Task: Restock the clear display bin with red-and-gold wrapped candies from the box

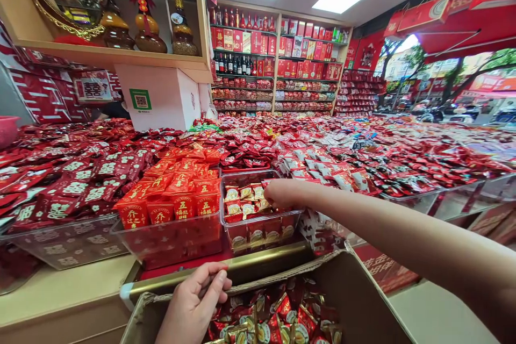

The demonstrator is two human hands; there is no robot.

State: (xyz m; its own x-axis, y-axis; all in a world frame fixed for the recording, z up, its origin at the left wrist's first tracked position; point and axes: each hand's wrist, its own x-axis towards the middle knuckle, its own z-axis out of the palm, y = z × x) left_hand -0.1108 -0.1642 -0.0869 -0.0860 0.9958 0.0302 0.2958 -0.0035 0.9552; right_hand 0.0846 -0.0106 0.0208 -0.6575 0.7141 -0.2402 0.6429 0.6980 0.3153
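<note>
My right hand (281, 194) reaches across to a clear plastic bin (264, 214) and is closed at its right side. What its fingers hold is hidden. Rows of small red-and-gold wrapped sweets (245, 201) fill this bin. My left hand (201, 301) is closed over the far edge of an open cardboard box (355, 295), thumb against curled fingers; I cannot make out anything between them. Inside the box lie many loose wrapped sweets (278, 322), matching those in the bin.
Left of the bin stands another clear bin (169, 242) of orange-red packets (173, 199). Heaps of dark red packets (76, 188) spread beyond. A gold-coloured rail (258, 263) runs along the counter front. A shelf cabinet (121, 54) overhangs the left side.
</note>
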